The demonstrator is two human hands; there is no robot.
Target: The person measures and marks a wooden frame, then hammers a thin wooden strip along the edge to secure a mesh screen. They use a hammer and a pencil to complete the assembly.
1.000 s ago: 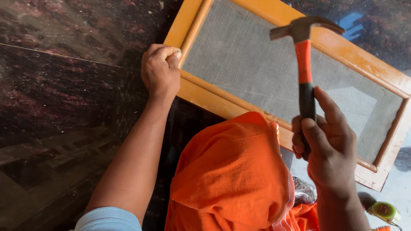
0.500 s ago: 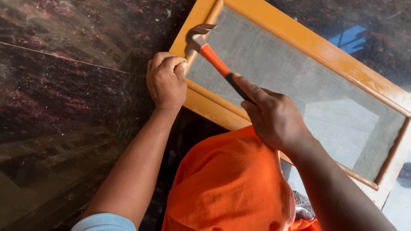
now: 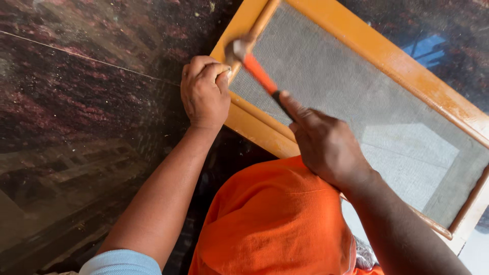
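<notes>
The hammer point(image 3: 257, 71) is clamped in your right hand point(image 3: 326, 145), its head at the orange mesh frame point(image 3: 387, 56) beside your left hand point(image 3: 205, 91), whose grip is curled together on the frame's corner.

Dark polished stone floor point(image 3: 91, 112) (dusty, reflective).

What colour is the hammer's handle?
Bright orange with a black grip, seen in the head view: hammer.
</notes>
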